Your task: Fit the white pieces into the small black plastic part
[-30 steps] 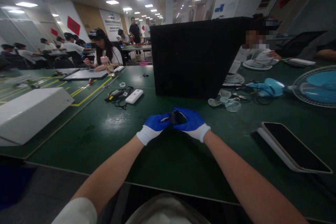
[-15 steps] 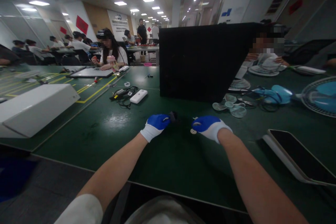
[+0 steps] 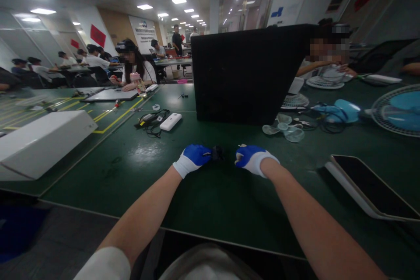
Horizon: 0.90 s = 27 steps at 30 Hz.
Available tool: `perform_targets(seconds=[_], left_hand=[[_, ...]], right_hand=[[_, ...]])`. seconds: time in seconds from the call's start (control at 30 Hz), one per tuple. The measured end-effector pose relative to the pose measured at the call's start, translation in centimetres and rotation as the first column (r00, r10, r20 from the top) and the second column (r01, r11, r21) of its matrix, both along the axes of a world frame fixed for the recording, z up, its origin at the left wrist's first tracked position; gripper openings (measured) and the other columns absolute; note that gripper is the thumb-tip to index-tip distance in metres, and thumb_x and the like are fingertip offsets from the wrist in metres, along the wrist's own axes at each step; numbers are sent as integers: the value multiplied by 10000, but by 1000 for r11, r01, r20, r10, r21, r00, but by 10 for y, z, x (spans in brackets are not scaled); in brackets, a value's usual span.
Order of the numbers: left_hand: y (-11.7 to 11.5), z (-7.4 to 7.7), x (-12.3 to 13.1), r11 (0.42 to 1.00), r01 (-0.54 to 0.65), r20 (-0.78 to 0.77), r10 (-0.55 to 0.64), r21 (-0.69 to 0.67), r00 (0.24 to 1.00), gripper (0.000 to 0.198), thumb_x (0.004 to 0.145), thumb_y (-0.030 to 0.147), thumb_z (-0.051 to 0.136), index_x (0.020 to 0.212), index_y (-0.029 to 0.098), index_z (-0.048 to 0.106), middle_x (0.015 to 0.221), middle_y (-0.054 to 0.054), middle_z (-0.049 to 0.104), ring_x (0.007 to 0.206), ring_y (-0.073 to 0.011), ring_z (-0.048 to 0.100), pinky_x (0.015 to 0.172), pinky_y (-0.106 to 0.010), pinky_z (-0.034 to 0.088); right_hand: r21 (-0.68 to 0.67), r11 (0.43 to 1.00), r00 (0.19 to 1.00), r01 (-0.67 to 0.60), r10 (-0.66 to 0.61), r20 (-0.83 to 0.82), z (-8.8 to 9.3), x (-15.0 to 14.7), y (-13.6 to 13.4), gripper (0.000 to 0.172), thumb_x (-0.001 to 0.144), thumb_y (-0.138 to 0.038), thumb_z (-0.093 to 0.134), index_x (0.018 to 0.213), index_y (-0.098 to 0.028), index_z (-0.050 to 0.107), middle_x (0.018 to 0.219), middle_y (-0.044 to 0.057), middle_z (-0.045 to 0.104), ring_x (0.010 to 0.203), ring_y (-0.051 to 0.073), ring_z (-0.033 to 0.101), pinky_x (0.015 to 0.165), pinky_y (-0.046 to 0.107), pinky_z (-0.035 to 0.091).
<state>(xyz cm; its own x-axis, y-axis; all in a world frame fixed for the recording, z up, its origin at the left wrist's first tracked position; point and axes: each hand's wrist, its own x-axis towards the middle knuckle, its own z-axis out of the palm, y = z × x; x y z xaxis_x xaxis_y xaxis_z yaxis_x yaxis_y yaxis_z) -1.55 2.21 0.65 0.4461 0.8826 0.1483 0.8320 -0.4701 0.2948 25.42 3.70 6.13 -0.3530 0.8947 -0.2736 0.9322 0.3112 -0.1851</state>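
Both my hands wear blue-and-white work gloves and are over the green table. My left hand is closed on a small black part, which sticks out past the fingertips toward the right; its kind is too dark to tell. A short gap to the right of that part, my right hand is closed, fingers pinched. A small pale bit shows at its fingertips, too small to name. Behind the hands stands a large black box-like panel.
A white box lies at left. A white device sits beside black cables. Clear fan blades, a blue fan part and a fan grille are right, above a phone. Co-workers sit across the table.
My right hand has moved slightly left, closer to the black part. The round pale piece that hung below its fingers no longer shows there. The view has shifted a little.
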Motion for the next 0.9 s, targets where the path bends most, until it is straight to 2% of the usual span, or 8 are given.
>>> perform_targets(seconds=[0.1, 0.2, 0.43, 0.57, 0.63, 0.7, 0.8, 0.9], left_hand=[[-1, 2, 3, 999, 7, -123, -1, 42, 992, 258, 953, 318, 526, 1025, 251, 764, 1016, -68, 769, 932, -243, 721, 850, -356, 539], [-3, 5, 7, 998, 29, -197, -18, 56, 980, 260, 959, 323, 526, 1028, 236, 762, 1013, -70, 770, 948, -239, 722, 865, -357, 541], [-1, 2, 9, 993, 101, -182, -89, 58, 979, 256, 968, 338, 534, 1037, 258, 767, 1025, -52, 771, 972, -220, 714, 882, -340, 532], [0, 2, 9, 992, 111, -168, -99, 65, 981, 274, 981, 334, 511, 1042, 258, 768, 1018, -50, 771, 950, -214, 714, 865, -339, 533], [-1, 3, 10, 991, 118, -159, -106, 63, 982, 293, 991, 356, 496, 1042, 256, 768, 1012, -49, 771, 942, -212, 714, 863, -339, 533], [-2, 3, 11, 992, 112, -159, -102, 56, 982, 286, 985, 349, 504, 1034, 254, 769, 996, -47, 772, 929, -212, 714, 854, -338, 532], [-3, 2, 13, 994, 85, -154, -74, 63, 985, 253, 956, 321, 536, 1006, 241, 770, 977, -51, 771, 905, -216, 713, 832, -336, 528], [-4, 2, 16, 995, 81, -141, -71, 65, 987, 279, 957, 371, 531, 946, 230, 772, 954, -53, 768, 876, -210, 708, 817, -332, 520]], right_hand=[[-16, 1000, 983, -13, 10, -183, 7, -6, -4, 319, 877, -551, 589, 944, -290, 759, 986, 48, 750, 894, 254, 695, 773, 378, 527], [50, 999, 954, 2, 13, -299, 5, -19, -10, 349, 912, -558, 555, 1001, -286, 754, 1060, 41, 736, 961, 239, 675, 818, 351, 507], [215, 975, 983, -62, 97, -157, -7, -41, -21, 349, 990, -383, 456, 1060, -286, 783, 1145, 59, 717, 1080, 263, 641, 980, 408, 444], [199, 980, 995, -13, 33, -99, -7, -44, -21, 356, 983, -396, 454, 1038, -281, 787, 1120, 65, 728, 1008, 267, 660, 901, 408, 481], [236, 972, 997, 20, -3, -72, -6, -46, -22, 358, 979, -401, 459, 1034, -254, 781, 1097, 91, 730, 980, 273, 665, 870, 409, 490], [250, 968, 997, 12, 8, -81, -5, -47, -22, 351, 977, -404, 467, 1007, -247, 779, 1086, 94, 731, 971, 268, 666, 883, 412, 487], [175, 984, 990, -33, 55, -127, -4, -47, -22, 332, 974, -388, 476, 926, -256, 777, 1083, 68, 733, 956, 245, 672, 900, 399, 484], [167, 986, 997, -12, 24, -71, -4, -46, -21, 327, 969, -363, 477, 915, -234, 773, 1063, 91, 735, 939, 255, 679, 854, 393, 491]])
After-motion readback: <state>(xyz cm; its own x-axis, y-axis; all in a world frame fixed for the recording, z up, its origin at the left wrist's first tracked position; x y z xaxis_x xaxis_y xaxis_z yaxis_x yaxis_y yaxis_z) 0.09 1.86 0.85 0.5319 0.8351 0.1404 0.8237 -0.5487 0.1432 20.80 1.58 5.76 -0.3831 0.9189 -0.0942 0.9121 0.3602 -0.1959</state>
